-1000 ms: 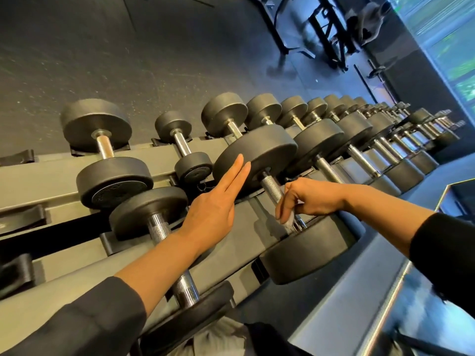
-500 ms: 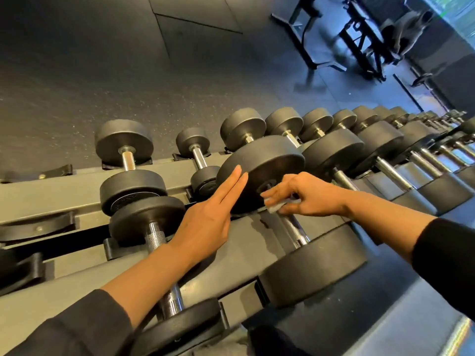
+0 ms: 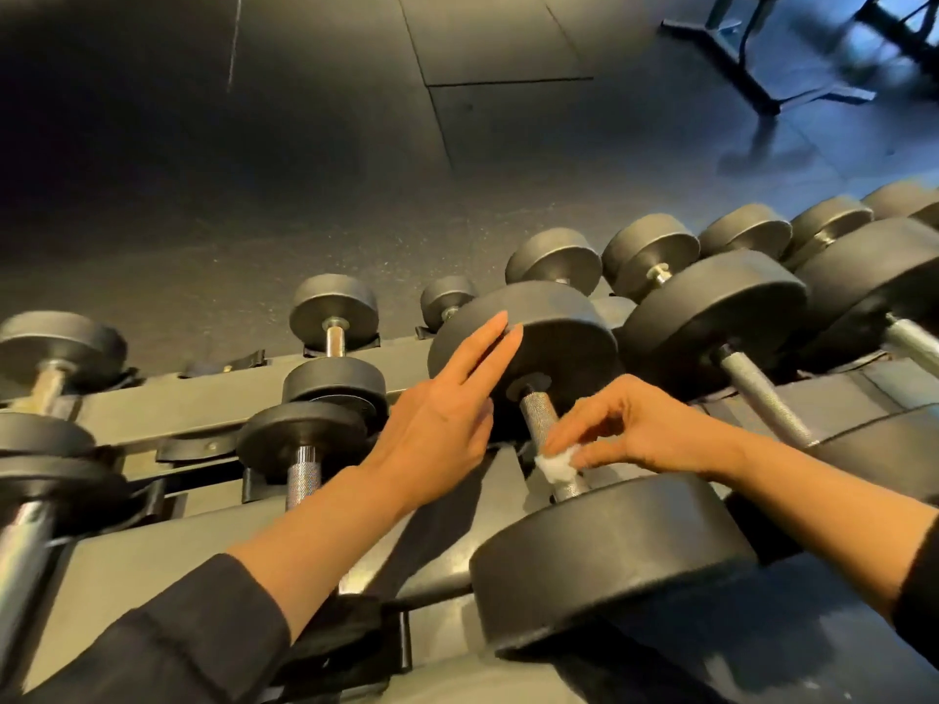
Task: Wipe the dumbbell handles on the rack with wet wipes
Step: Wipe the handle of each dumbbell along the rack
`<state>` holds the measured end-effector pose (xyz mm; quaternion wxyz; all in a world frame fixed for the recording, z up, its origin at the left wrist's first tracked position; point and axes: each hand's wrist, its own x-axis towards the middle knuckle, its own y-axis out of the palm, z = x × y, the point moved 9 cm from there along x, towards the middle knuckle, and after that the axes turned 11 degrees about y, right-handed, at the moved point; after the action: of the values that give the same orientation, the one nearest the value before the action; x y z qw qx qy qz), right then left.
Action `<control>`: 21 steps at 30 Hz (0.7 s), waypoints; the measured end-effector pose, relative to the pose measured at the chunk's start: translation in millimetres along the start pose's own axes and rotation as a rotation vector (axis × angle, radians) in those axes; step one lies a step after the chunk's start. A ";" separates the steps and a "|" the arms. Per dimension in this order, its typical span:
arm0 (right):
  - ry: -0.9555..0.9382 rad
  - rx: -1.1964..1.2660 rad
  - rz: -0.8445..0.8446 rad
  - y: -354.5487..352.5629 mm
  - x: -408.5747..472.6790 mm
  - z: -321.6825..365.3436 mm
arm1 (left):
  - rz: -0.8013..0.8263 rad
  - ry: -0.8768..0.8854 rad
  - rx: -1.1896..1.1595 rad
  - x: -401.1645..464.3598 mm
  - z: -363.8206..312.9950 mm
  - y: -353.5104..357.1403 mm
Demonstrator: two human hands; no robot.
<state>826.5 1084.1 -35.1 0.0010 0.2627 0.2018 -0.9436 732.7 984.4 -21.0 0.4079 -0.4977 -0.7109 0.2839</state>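
We're over the dark rubber floor [image 3: 315, 160], tile seams visible, a black equipment base [image 3: 752, 68] at top right. No brand, label or weight marking readable anywhere we can see; the disc faces are plain or too blurred.

The grey rack [image 3: 203, 403] runs across the frame in two tiers, loaded with black round-head dumbbells, small at left, larger toward the right.

The one we're on is the big dumbbell [image 3: 604, 556] on the lower tier, centre: far head up against the upper tier, near head at bottom centre-right, knurled steel handle [image 3: 538, 416] between them. Neighbour dumbbell [image 3: 711, 302] sits just right of it; a small dumbbell [image 3: 300, 434] sits just left on the same tier.

Our left hand [image 3: 437, 429] lies flat on the far head of the big dumbbell, fingers straight and together, grasping nothing. Dark sleeve [image 3: 167, 647] on that arm.

Our right hand [image 3: 635, 429] comes in from the right over the handle, fingers [image 3: 559, 442] curled and pinching the wet wipe [image 3: 556, 464], a small white wad, against the lower part of the handle, close to the near head. The upper stretch of the handle is bare.
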 end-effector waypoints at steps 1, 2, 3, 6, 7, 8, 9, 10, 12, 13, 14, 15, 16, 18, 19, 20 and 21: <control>-0.029 0.038 -0.136 -10.9 1.5 -2.9 | -0.006 -0.019 0.007 1.8 -2.0 1.7; -0.052 0.065 -0.274 -22.3 1.6 -5.7 | -0.012 -0.038 0.009 3.0 -3.7 3.5; -0.070 0.073 -0.380 -30.2 2.0 -7.6 | -0.017 -0.056 0.009 3.8 -5.2 5.1; -0.100 -0.015 -0.422 -28.9 9.6 -4.3 | -0.039 -0.104 0.010 3.5 -8.9 9.2; -0.092 -0.044 -0.395 -26.1 12.1 -4.2 | -0.051 -0.119 0.007 3.4 -10.6 10.5; -0.080 -0.048 -0.374 -25.0 13.9 -5.0 | -0.066 -0.134 0.004 3.6 -12.0 11.6; -0.067 -0.037 -0.362 -25.2 14.5 -6.7 | -0.082 -0.148 0.005 4.3 -13.5 12.4; -0.060 -0.016 -0.349 -25.0 14.3 -8.2 | -0.101 -0.161 0.014 4.6 -14.9 12.9; -0.035 0.042 -0.306 -22.4 13.0 -14.2 | -0.134 -0.175 0.042 5.0 -18.1 13.5; -0.009 0.061 -0.283 -21.3 11.9 -18.1 | -0.141 -0.178 0.049 4.9 -19.3 13.9; 0.019 0.070 -0.258 -20.0 11.0 -22.2 | -0.141 -0.179 0.056 4.6 -20.4 14.1; 0.039 0.080 -0.233 -18.6 9.9 -25.2 | -0.137 -0.180 0.062 4.9 -21.0 14.2; 0.051 0.092 -0.208 -16.6 9.3 -27.2 | -0.130 -0.181 0.070 4.8 -21.2 13.6; 0.064 0.120 -0.177 -14.0 9.2 -29.3 | -0.119 -0.181 0.090 5.3 -21.5 12.1; 0.074 0.146 -0.183 -14.6 9.0 -30.6 | -0.116 -0.176 0.103 6.0 -22.7 11.3; 0.089 0.192 -0.215 -17.6 8.9 -33.3 | -0.115 -0.169 0.119 7.0 -24.0 10.6; 0.110 0.253 -0.281 -23.6 8.2 -37.6 | -0.110 -0.159 0.131 8.3 -25.8 10.2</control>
<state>835.5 1120.9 -59.5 -0.1746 0.2809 0.1161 -0.9365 758.4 995.6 -13.8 0.3967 -0.4062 -0.7471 0.3456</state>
